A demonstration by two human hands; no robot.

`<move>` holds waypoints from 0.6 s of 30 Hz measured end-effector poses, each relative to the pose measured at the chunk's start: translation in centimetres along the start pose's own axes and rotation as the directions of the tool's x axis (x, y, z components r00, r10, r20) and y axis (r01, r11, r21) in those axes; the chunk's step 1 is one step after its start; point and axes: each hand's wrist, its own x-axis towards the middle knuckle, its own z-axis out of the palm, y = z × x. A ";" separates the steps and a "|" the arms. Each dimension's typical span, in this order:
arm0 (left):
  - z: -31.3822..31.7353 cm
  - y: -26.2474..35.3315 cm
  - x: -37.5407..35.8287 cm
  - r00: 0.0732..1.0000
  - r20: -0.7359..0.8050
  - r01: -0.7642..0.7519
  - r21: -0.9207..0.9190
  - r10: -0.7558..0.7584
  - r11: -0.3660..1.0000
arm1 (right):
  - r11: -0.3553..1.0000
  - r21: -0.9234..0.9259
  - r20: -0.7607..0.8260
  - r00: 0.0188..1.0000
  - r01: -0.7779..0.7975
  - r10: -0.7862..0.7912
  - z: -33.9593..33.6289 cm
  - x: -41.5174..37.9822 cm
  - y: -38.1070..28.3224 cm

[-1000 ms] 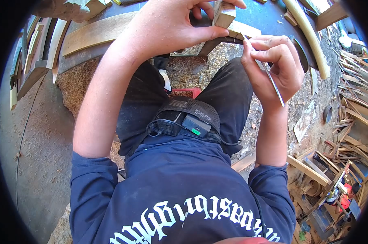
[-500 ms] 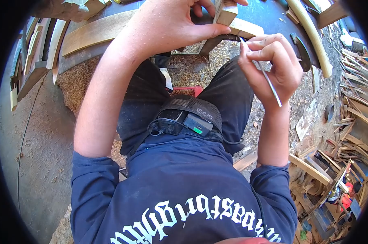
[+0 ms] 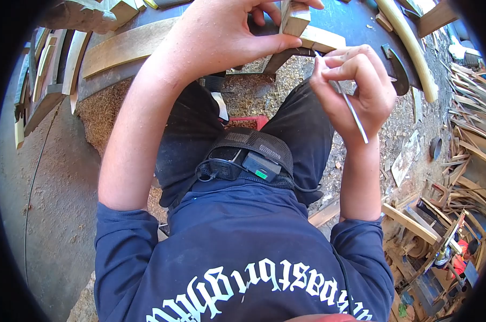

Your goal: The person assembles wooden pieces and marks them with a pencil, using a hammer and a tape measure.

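Note:
At the top of the view my left hand (image 3: 227,40) grips an upright wooden block (image 3: 295,19), its thumb pressed against the block's lower end. Beside that block, a light wooden piece (image 3: 322,39) lies at the edge of the dark work surface (image 3: 356,21). My right hand (image 3: 361,86) pinches a thin pale rod (image 3: 351,110), whose upper tip is close to the wooden piece's near edge. Whether the tip touches the wood I cannot tell. A long curved board (image 3: 127,48) lies left of my left wrist.
A long rounded wooden strip (image 3: 409,48) and a dark curved blade-like piece (image 3: 397,72) are at the right. Wood scraps (image 3: 471,142) are piled beyond. Shavings cover the floor (image 3: 254,96). Part of another person (image 3: 460,260) shows at the lower right.
Both hands have shifted very slightly in the view, my right hand a little left and down with the rod. Their grips look the same.

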 end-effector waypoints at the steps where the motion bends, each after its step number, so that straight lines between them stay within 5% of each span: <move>1: -0.1 0.1 0.1 1.000 0.008 0.014 0.014 -0.014 1.000 | 1.000 0.012 0.002 1.000 -0.011 0.011 0.0 -0.1 0.0; 5: -0.1 -0.2 0.2 1.000 0.000 -0.032 0.054 0.032 0.998 | 0.992 0.098 -0.074 0.994 -0.075 0.083 0.4 -0.4 0.4; 10: -0.1 0.0 0.0 1.000 0.005 0.004 0.026 -0.004 1.000 | 0.997 0.006 0.066 0.994 -0.083 0.083 -0.1 -0.1 -0.8; 14: -0.2 0.2 0.0 1.000 0.016 0.023 0.020 -0.023 1.000 | 0.833 0.396 0.064 0.916 -0.387 0.396 -0.7 1.3 -0.7; 18: 0.0 0.0 -0.1 1.000 0.006 -0.013 0.013 0.012 1.000 | 0.710 0.279 0.350 0.757 -0.647 0.552 -2.7 3.9 1.5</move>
